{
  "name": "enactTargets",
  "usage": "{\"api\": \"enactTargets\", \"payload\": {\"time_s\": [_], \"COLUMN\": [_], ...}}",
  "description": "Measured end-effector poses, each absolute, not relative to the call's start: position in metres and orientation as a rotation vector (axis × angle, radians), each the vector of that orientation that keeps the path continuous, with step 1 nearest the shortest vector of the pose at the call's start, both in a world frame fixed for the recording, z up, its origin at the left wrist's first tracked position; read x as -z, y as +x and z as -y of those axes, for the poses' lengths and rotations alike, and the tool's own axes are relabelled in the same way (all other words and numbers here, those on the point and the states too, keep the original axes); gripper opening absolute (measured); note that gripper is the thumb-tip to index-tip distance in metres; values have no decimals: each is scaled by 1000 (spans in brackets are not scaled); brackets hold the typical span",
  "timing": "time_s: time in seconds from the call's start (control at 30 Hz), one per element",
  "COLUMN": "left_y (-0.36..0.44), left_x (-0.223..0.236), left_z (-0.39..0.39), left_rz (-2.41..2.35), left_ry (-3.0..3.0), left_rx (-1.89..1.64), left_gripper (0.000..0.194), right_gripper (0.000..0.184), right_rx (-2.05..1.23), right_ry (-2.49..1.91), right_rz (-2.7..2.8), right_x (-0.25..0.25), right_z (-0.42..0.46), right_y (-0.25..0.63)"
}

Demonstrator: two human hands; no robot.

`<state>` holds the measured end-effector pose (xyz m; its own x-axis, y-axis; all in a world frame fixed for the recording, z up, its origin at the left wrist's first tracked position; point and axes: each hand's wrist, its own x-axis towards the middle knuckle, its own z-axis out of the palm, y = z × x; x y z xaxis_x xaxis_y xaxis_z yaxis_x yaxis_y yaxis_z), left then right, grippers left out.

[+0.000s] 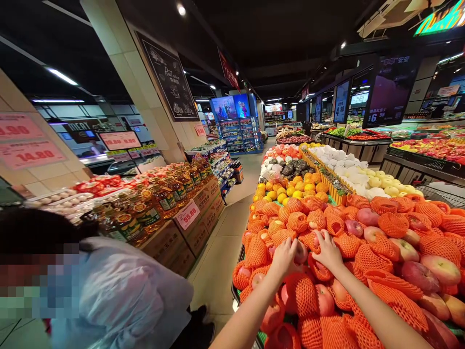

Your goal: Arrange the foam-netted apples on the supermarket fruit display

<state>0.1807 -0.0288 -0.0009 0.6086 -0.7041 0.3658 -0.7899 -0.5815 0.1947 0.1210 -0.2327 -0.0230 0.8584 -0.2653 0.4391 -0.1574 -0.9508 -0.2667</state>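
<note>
Both my arms reach over a heap of red apples, many in orange foam nets. My left hand [285, 260] is curled around a bare-looking red apple [301, 253]; its fingertips are partly hidden. Just to the right, my right hand [329, 252] has its thumb and fingers on a netted apple [308, 240]. Close below the hands lie more apples, among them a netted one [305, 294] and a bare red one [324, 299].
Behind the apples are oranges [308, 187], dark netted fruit [295, 167] and pale yellow fruit [387, 183]. A person in a light blue top [127, 291] is close at left, beside oil bottles [165, 199] on cartons [198, 240]. An aisle floor [218, 242] runs between.
</note>
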Motion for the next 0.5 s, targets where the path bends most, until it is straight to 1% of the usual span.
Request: {"api": "enactTargets", "payload": {"time_s": [0.1,0.17,0.33,0.43,0.5], "left_y": [176,170,150,138,132], "left_x": [-6,-8,-4,1,6], "left_z": [2,-17,-56,-73,-83], "left_rz": [981,853,629,545,512], "left_ry": [2364,2260,2027,1927,1899], "left_rx": [-435,-509,-744,-876,-919], "left_gripper": [80,77,64,61,59], "right_gripper": [78,77,81,86,94], "right_rx": [665,645,562,502,469], "right_ry": [-2902,-2926,-2960,-2978,-2974], "right_rz": [-141,-55,88,59,39], "right_x": [27,28,32,35,36], "right_z": [230,227,221,221,223], "right_y": [126,129,146,159,166]}}
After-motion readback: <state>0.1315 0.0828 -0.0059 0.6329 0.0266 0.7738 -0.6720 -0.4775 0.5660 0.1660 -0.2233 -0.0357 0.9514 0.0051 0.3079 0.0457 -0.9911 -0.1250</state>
